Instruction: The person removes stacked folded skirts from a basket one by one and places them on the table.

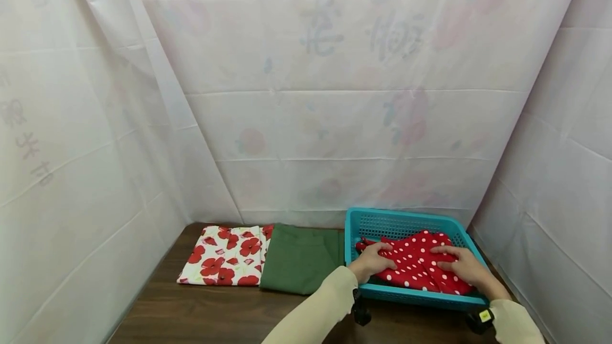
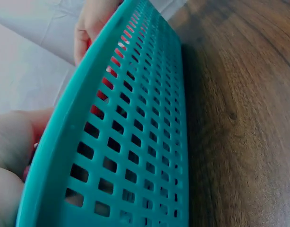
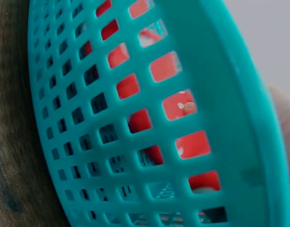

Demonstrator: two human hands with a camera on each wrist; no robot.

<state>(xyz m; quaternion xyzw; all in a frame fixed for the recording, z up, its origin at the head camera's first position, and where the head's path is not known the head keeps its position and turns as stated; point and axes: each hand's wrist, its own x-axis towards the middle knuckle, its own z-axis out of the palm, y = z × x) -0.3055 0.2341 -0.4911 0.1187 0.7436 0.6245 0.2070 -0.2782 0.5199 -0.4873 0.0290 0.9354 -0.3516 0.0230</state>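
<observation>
A red cloth [image 1: 418, 261] with white dots lies bunched inside a teal plastic basket [image 1: 351, 227] at the right of the head view. My left hand [image 1: 373, 263] reaches over the near rim and rests on the cloth's left part, thumb and fingers apart. On the right part lies my right hand [image 1: 462, 267], its fingers spread over the fabric. The basket's perforated wall [image 2: 131, 113] hides most of both hands in the wrist views. Red fabric [image 3: 128, 86] shows through the holes in the right wrist view.
Left of the basket lies a folded green cloth [image 1: 303, 259], its right edge close to the basket. Beside it is a folded white cloth with red flowers [image 1: 224, 256]. All stand on a dark wooden table [image 1: 201, 312], with white sheets [image 1: 306, 121] hanging behind and at both sides.
</observation>
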